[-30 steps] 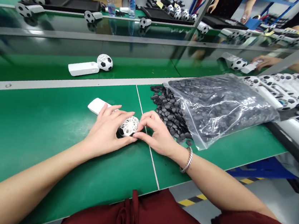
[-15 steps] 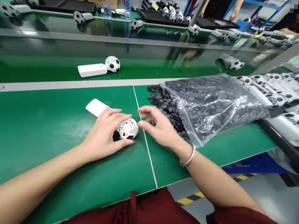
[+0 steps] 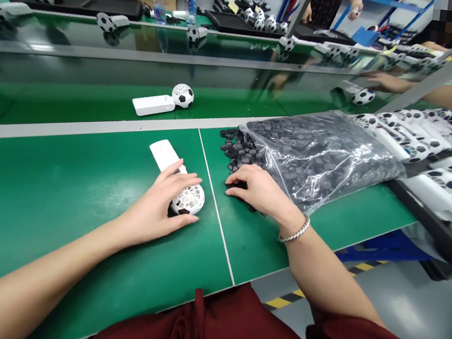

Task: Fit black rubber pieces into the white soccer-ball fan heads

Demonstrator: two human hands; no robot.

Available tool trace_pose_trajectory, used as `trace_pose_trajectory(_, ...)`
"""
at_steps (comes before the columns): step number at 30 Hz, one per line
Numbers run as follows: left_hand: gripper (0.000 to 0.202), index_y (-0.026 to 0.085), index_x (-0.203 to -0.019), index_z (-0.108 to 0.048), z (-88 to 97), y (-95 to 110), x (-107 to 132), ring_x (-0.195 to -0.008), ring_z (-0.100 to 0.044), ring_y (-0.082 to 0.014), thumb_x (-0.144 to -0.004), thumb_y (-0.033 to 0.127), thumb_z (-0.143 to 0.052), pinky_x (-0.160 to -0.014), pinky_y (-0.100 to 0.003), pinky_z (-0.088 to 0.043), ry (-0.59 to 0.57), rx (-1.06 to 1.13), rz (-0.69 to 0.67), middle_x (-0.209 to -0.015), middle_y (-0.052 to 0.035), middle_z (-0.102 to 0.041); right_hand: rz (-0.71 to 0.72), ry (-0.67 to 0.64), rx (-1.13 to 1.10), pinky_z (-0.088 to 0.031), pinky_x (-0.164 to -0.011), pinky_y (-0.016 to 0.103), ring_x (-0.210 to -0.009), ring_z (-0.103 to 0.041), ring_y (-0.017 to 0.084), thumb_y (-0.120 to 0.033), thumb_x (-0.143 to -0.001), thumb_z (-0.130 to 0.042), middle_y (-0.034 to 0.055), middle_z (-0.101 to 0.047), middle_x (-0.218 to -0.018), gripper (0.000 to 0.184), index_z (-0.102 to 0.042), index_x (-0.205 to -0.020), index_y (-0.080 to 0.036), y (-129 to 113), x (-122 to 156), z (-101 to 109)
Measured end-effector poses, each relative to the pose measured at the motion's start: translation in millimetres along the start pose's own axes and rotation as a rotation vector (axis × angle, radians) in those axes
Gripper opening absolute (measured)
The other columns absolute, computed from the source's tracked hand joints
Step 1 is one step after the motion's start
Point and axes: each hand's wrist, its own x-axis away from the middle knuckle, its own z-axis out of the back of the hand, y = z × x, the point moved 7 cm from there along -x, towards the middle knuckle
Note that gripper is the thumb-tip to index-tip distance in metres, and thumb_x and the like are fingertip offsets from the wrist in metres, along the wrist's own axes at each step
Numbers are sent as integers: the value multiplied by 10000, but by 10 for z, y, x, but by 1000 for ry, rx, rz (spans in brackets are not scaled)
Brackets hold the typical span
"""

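My left hand (image 3: 165, 198) is closed around the ball-shaped head of a white handheld fan (image 3: 189, 199), which lies on the green table. The head has an openwork white grille and black football patches. Its flat white handle (image 3: 165, 154) points away to the upper left, partly behind my fingers. At the near left edge of a loose pile of small black pieces (image 3: 241, 152), my right hand (image 3: 254, 188) has its fingers curved, thumb and index tips slightly apart. No piece can be made out between those tips. The pile spills from a clear plastic bag (image 3: 325, 153).
Beyond the table's pale rail, another football fan (image 3: 183, 95) lies on the green conveyor. Trays of white fans (image 3: 444, 186) stand at the right. A co-worker's arm (image 3: 430, 94) reaches in at the far right. Water bottles (image 3: 158, 4) and black trays (image 3: 113, 10) stand across the line.
My right hand has moved right, from beside the fan's head to the black pieces. My left hand has turned the fan so its handle points farther away. A co-worker's arm has appeared at right.
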Motion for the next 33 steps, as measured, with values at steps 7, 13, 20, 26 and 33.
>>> trace_pose_trajectory(7,542,215,-1260,-388,-9,26,1,-1361,-92,-258,-751,218,-575,-1079,-500,-224,-41,72,-84,-1355,-66,-409,74,-24,234,-441,-793,353,-870,-543,222,-201,-830,-541,85,-639,-874,148,-658,-897,-143,-171,58,-108)
trace_pose_trajectory(13,538,214,-1217,-421,31,53,1,-1358,-97,-288,-699,143,-546,-1061,-525,-233,-76,75,-78,-1337,-80,-428,36,143,73,-457,-798,363,-865,-572,206,-111,-844,-453,95,-634,-883,185,-626,-907,-129,-206,76,16)
trace_pose_trajectory(20,628,219,-1268,-356,23,-1,29,-1345,-163,-293,-680,156,-568,-1049,-468,-284,-149,76,-54,-1452,-107,-218,293,-9,-583,-479,-726,253,-760,-589,115,-200,-790,-610,2,-639,-808,31,-614,-817,-184,-564,146,0)
trace_pose_trajectory(26,610,177,-1239,-364,-21,18,-5,-1352,-132,-272,-718,344,-633,-1065,-465,-271,-67,73,-65,-1384,-127,-348,385,-21,-649,-457,-766,273,-818,-544,121,-165,-789,-610,10,-589,-801,24,-606,-772,-181,-689,152,-102)
trace_pose_trajectory(33,526,185,-1205,-387,-31,47,-11,-1345,-150,-271,-749,339,-600,-1063,-484,-270,-28,89,-53,-1329,-112,-417,333,11,-679,-445,-693,249,-777,-498,113,-181,-758,-645,0,-507,-791,83,-562,-764,-174,-654,119,-193)
